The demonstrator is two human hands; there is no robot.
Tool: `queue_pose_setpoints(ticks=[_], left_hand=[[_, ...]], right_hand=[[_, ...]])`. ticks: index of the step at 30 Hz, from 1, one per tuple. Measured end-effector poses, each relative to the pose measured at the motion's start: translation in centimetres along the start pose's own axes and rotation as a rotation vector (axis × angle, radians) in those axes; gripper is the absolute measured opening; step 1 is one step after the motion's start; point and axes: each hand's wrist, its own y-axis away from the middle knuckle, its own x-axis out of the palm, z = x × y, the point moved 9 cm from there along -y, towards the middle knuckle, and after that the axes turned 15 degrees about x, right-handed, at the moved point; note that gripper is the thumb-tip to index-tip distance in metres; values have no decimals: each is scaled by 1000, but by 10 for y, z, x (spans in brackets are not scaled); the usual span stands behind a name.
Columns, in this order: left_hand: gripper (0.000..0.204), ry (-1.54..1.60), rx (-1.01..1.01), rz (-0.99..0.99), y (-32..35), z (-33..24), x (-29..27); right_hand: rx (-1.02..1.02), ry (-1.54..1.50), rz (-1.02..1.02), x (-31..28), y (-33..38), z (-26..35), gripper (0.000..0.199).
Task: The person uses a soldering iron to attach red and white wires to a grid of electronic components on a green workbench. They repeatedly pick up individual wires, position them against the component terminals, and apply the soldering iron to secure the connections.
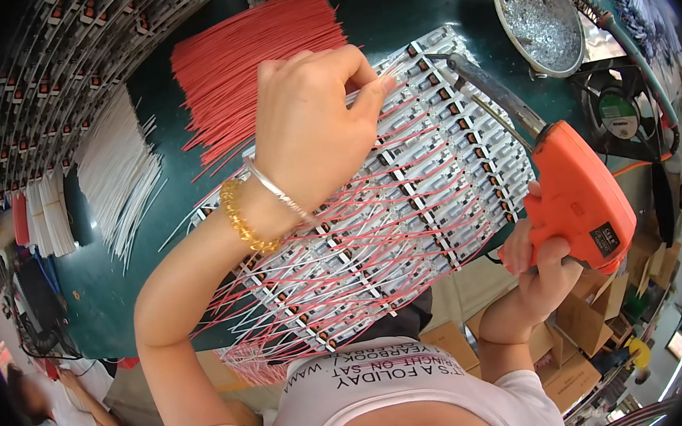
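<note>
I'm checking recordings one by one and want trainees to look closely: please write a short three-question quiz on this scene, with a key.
1. Multiple choice: what does the right hand hold?
a) a pair of scissors
b) an orange soldering gun
c) a paintbrush

2. True or false: the beaded bracelet is worn on the right arm.

3. Put in order from left to right in the picture: round metal dish, red wire bundle, white wire bundle.

Key: 1. b. 2. False; the yellow beaded bracelet is on the left arm. 3. White wire bundle, red wire bundle, round metal dish.
</note>
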Motion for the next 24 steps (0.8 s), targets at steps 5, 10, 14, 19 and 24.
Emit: queue_pose_setpoints(ticks=[5,10,14,19,24], left_hand=[[18,47,-57,58,-2,11,11],[20,45,-74,77,-4,12,12],[20,33,-75,89,-5,15,14],[20,18,-72,93,-5,14,14],[21,7,-71,91,-6,13,13]], right_hand=[[56,30,-4,2,1,-6,71],[43,24,-4,2,0,-6,65],[52,119,-6,-10,1,-17,61],[-12,128,-67,-10,4,-12,64],[-54,97,-58,-12,5,-7,73]])
